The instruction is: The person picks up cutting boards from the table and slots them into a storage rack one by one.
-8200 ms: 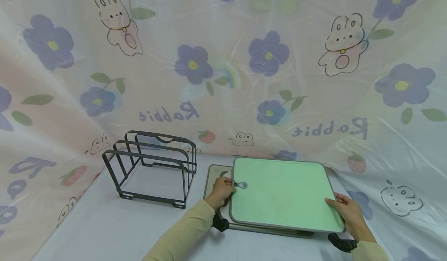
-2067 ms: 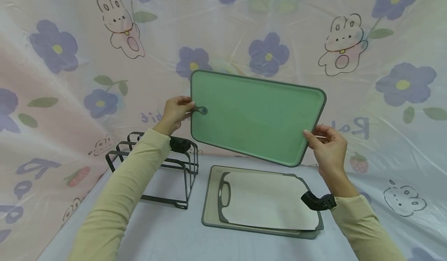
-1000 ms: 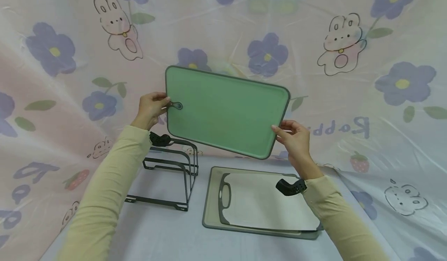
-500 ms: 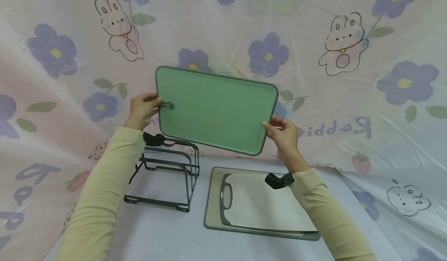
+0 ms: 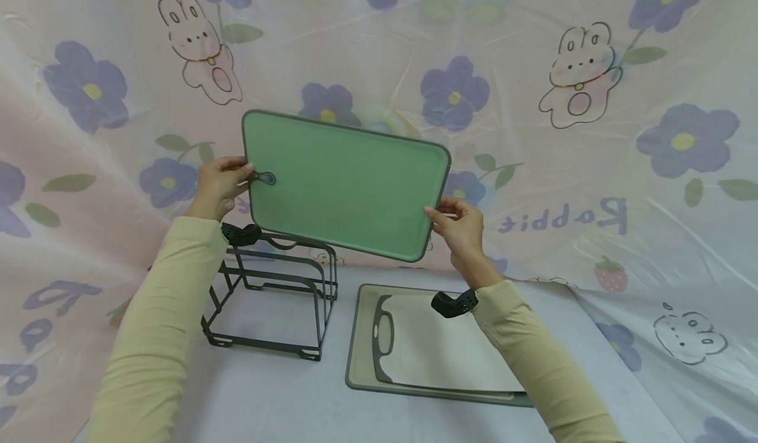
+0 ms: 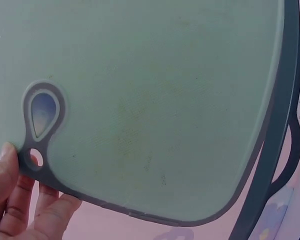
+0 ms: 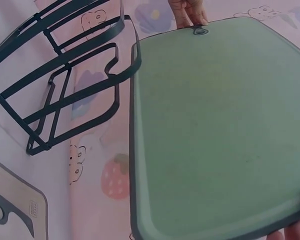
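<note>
A green cutting board (image 5: 349, 186) with a grey rim is held in the air between both hands, tilted with its right end lower. My left hand (image 5: 219, 186) pinches its left edge beside a small teardrop-shaped loop. At the right edge, my right hand (image 5: 462, 232) grips it between thumb and fingers. Below and partly behind the board stands a black wire rack (image 5: 260, 346) with several upright frames. In the left wrist view a rack bar (image 6: 282, 120) passes close to the board's rim; whether they touch, I cannot tell.
On the white-covered table, a white cutting board (image 5: 438, 344) with a grey handle lies on a larger beige board (image 5: 362, 364), right of the rack. A patterned curtain (image 5: 379, 48) hangs behind. Black wrist mounts (image 5: 454, 303) sit at the cuffs.
Both hands have lifted the green board off the stack, exposing the white board. Over the last two seconds they have carried it steadily left, partly above the rack. The rack stays put.
</note>
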### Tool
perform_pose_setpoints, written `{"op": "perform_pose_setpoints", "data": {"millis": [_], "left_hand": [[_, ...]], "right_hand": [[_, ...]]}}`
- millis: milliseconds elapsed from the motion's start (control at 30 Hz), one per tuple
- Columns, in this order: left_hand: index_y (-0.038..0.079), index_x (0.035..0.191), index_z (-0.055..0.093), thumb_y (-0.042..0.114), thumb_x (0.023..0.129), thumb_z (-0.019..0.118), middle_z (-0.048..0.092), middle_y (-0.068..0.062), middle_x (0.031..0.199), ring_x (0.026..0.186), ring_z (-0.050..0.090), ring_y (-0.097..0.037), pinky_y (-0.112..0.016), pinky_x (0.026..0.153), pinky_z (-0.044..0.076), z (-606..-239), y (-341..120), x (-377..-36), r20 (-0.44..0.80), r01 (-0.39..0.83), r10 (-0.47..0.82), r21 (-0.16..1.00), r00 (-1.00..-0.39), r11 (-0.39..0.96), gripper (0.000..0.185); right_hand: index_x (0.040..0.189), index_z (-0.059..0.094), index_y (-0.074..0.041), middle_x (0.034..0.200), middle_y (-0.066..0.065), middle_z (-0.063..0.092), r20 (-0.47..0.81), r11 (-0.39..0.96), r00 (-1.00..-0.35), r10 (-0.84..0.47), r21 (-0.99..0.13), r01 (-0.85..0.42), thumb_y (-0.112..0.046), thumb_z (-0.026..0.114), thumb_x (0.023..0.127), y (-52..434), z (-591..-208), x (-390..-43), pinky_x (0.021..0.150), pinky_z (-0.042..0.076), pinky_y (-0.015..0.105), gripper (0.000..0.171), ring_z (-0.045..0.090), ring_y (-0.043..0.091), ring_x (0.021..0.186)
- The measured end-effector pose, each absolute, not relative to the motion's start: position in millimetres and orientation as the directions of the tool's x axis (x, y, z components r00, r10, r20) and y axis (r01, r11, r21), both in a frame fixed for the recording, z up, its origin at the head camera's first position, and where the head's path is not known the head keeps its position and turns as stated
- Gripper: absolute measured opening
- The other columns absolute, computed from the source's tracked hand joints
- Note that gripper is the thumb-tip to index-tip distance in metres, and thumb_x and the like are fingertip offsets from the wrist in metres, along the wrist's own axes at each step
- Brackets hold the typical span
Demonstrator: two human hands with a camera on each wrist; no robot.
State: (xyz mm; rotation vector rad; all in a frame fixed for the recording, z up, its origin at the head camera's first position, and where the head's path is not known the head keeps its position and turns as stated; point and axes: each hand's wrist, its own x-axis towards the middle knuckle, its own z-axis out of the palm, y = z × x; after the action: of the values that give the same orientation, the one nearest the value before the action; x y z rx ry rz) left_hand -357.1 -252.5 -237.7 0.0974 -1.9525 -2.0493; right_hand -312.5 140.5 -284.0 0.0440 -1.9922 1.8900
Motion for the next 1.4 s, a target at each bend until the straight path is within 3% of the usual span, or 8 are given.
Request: {"op": "perform_pose_setpoints", "data": {"millis": [300, 533, 733, 1133, 1400], "left_hand": [[0.005, 0.119, 0.057, 0.007, 0.094, 0.062, 0.053, -0.001, 0.100, 0.089, 0.058, -0.008, -0.024, 0.085, 0.051, -243.2, -273.5, -352.9, 0.150, 0.174, -0.306, 0.983, -0.940, -0.053, 0.026], [0.007, 0.114, 0.057, 0.005, 0.093, 0.062, 0.052, -0.001, 0.102, 0.088, 0.058, -0.007, -0.019, 0.078, 0.052, -248.1, -287.2, -347.5, 0.133, 0.178, -0.332, 0.978, -0.934, -0.109, 0.022], [0.006, 0.113, 0.057, 0.003, 0.092, 0.064, 0.055, 0.000, 0.098, 0.085, 0.059, -0.007, -0.020, 0.077, 0.053, -252.4, -298.1, -344.6, 0.132, 0.187, -0.351, 0.974, -0.927, -0.128, 0.023], [0.007, 0.107, 0.059, 0.003, 0.090, 0.066, 0.058, 0.003, 0.092, 0.080, 0.060, -0.003, -0.020, 0.078, 0.052, -263.1, -322.2, -336.6, 0.125, 0.187, -0.374, 0.974, -0.919, -0.132, 0.019], [0.008, 0.091, 0.065, -0.003, 0.089, 0.065, 0.056, 0.001, 0.093, 0.077, 0.062, -0.004, -0.020, 0.077, 0.053, -268.9, -332.6, -329.1, 0.087, 0.184, -0.369, 0.954, -0.925, -0.236, 0.011]], "right_hand": [[0.105, 0.065, 0.001, 0.096, 0.009, 0.060, 0.326, 0.139, -0.924, 0.203, -0.943, -0.302, -0.011, 0.077, 0.085, 120.6, -288.8, -317.8, 0.071, 0.056, 0.031, 0.026, 0.060, 0.017, 0.082], [0.105, 0.065, 0.002, 0.096, 0.010, 0.060, 0.328, 0.130, -0.929, 0.173, -0.942, -0.308, -0.008, 0.076, 0.086, 106.8, -291.4, -323.9, 0.076, 0.056, 0.038, 0.025, 0.059, 0.019, 0.084], [0.103, 0.066, 0.001, 0.095, 0.010, 0.061, 0.330, 0.122, -0.929, 0.170, -0.942, -0.312, -0.007, 0.076, 0.085, 95.6, -295.6, -330.8, 0.070, 0.056, 0.030, 0.022, 0.060, 0.018, 0.083], [0.100, 0.068, -0.001, 0.093, 0.010, 0.062, 0.321, 0.137, -0.935, 0.149, -0.943, -0.302, -0.009, 0.077, 0.084, 70.9, -308.1, -340.5, 0.068, 0.057, 0.031, 0.020, 0.062, 0.020, 0.077], [0.098, 0.067, 0.000, 0.092, 0.010, 0.062, 0.317, 0.145, -0.941, 0.120, -0.943, -0.299, -0.008, 0.078, 0.083, 58.6, -315.6, -345.2, 0.068, 0.057, 0.029, 0.019, 0.060, 0.017, 0.076]]}}
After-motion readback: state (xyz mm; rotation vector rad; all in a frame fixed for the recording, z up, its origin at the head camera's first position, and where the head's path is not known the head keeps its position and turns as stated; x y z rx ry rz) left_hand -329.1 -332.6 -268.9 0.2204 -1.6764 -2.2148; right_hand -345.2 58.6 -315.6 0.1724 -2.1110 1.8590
